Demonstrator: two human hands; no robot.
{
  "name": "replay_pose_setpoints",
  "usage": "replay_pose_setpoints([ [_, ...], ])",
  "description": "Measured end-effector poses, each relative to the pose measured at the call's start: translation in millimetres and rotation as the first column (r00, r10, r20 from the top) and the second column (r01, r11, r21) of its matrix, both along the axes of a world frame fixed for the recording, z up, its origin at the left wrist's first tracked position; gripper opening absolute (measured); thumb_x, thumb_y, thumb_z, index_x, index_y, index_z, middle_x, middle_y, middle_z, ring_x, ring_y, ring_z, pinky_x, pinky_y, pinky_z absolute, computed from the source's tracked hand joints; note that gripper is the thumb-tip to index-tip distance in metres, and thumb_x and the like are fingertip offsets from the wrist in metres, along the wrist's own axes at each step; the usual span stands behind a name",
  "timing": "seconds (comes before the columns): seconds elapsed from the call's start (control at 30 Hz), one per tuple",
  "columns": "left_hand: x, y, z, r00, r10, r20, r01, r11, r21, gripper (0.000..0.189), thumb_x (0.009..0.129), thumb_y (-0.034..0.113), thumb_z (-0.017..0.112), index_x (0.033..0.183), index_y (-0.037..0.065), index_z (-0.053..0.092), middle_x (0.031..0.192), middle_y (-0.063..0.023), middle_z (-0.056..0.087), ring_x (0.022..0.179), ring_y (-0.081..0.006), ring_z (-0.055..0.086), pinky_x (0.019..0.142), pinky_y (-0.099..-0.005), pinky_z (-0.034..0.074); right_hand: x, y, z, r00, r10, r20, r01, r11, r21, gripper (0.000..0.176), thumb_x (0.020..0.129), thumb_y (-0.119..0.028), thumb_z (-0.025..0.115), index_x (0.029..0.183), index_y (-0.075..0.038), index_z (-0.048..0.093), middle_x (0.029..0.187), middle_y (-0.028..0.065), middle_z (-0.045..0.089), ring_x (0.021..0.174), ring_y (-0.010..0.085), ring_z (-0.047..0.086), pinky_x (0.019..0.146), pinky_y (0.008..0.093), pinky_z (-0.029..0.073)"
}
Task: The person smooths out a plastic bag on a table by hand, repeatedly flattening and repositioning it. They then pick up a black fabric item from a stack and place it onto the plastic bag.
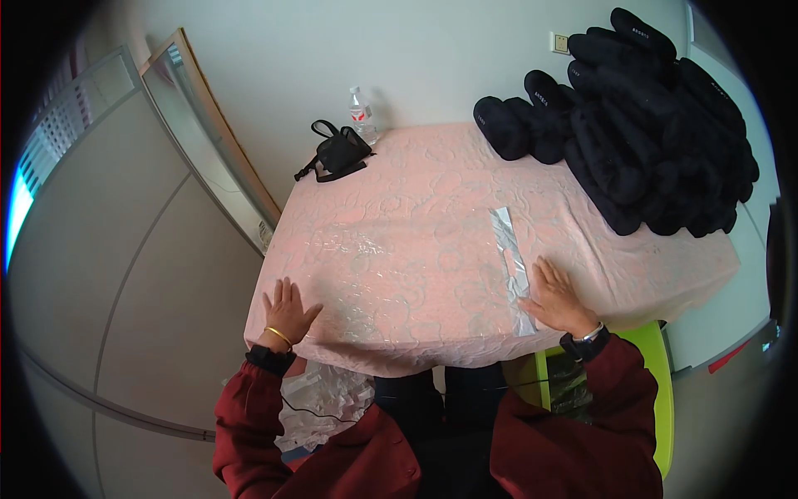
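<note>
A clear plastic bag (357,274) lies flat on the pink patterned tablecloth (416,179), its glossy wrinkles catching the light. Along its right end runs a silvery-white strip (509,249). My left hand (288,311) rests palm down near the table's front left edge, fingers spread, just left of the bag. At the strip's right side is my right hand (559,298), also flat with fingers apart, its thumb reaching toward the strip. Neither hand grips anything.
A big pile of black plush pillow-like items (648,141) covers the back right. A black strapped bag (341,154) and a plastic bottle (361,115) stand at the back left. Below the table are crumpled clear wrappers (328,407) and a green bin (657,374).
</note>
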State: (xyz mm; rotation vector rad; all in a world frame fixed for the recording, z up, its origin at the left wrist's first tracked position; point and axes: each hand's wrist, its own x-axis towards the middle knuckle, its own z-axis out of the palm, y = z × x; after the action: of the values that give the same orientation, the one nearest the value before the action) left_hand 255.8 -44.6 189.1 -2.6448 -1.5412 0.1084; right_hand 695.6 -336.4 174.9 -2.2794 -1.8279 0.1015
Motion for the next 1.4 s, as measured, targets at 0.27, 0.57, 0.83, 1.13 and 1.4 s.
replay_pose_setpoints([
  [0.27, 180.9, -61.0, 6.1, 0.796, -0.569, 0.208, 0.57, 0.82, 0.062, 0.088, 0.097, 0.061, 0.046, 0.149, -0.008, 0.032, 0.16, -0.027, 0.025, 0.15, -0.0394, 0.022, 0.117, -0.0637, 0.018, -25.6, 68.7, 25.5, 0.971, 0.236, 0.035, -0.235, 0.971, -0.041, 0.087, 0.092, -0.045, 0.063, 0.145, 0.014, 0.029, 0.154, 0.0352, 0.027, 0.145, 0.0474, 0.026, 0.118, 0.0514, 0.026],
  [0.57, 180.3, -37.6, -25.1, 0.849, -0.529, -0.015, 0.507, 0.821, -0.264, 0.101, 0.091, 0.077, 0.039, 0.159, 0.004, 0.018, 0.168, -0.0158, 0.006, 0.155, -0.0335, 0.009, 0.113, -0.0735, 0.013, -7.9, 48.9, -1.9, 0.958, 0.287, -0.004, -0.284, 0.946, -0.159, 0.086, 0.091, -0.045, 0.064, 0.142, 0.015, 0.031, 0.153, 0.0355, 0.028, 0.144, 0.0475, 0.028, 0.117, 0.0489, 0.03],
  [0.83, 82.2, 47.7, -10.8, 0.999, 0.018, -0.038, -0.03, 0.947, -0.321, 0.11, 0.084, 0.082, 0.042, 0.162, 0.012, 0.008, 0.169, -0.0088, 0.001, 0.156, -0.0296, 0.002, 0.113, -0.0748, 0.006, -2.5, 49.4, -3.1, 0.946, 0.322, 0.041, -0.315, 0.941, -0.123, 0.083, 0.091, -0.044, 0.064, 0.142, 0.014, 0.033, 0.152, 0.0351, 0.03, 0.142, 0.0478, 0.031, 0.116, 0.0497, 0.031],
  [1.13, 44.7, 81.2, 23.4, 0.97, 0.158, -0.184, -0.18, 0.977, -0.113, 0.1, 0.091, 0.076, 0.04, 0.156, 0.001, 0.023, 0.166, -0.0174, 0.015, 0.155, -0.0334, 0.009, 0.116, -0.0699, 0.011, 18.5, 57.3, 23.6, 0.942, 0.318, -0.105, -0.328, 0.938, -0.109, 0.079, 0.089, -0.043, 0.067, 0.138, 0.013, 0.039, 0.146, 0.0334, 0.037, 0.139, 0.0458, 0.036, 0.113, 0.0489, 0.035],
  [1.4, 207.3, 7.6, 6.8, 0.833, -0.553, 0.033, 0.552, 0.833, 0.035, 0.096, 0.094, 0.071, 0.041, 0.153, -0.004, 0.029, 0.163, -0.0225, 0.022, 0.152, -0.0376, 0.018, 0.117, -0.0656, 0.017, 1.6, 126.1, 16.3, 0.944, 0.33, -0.008, -0.329, 0.941, -0.077, 0.087, 0.087, -0.054, 0.065, 0.143, 0.006, 0.037, 0.147, 0.029, 0.036, 0.138, 0.0455, 0.036, 0.109, 0.0571, 0.036],
])
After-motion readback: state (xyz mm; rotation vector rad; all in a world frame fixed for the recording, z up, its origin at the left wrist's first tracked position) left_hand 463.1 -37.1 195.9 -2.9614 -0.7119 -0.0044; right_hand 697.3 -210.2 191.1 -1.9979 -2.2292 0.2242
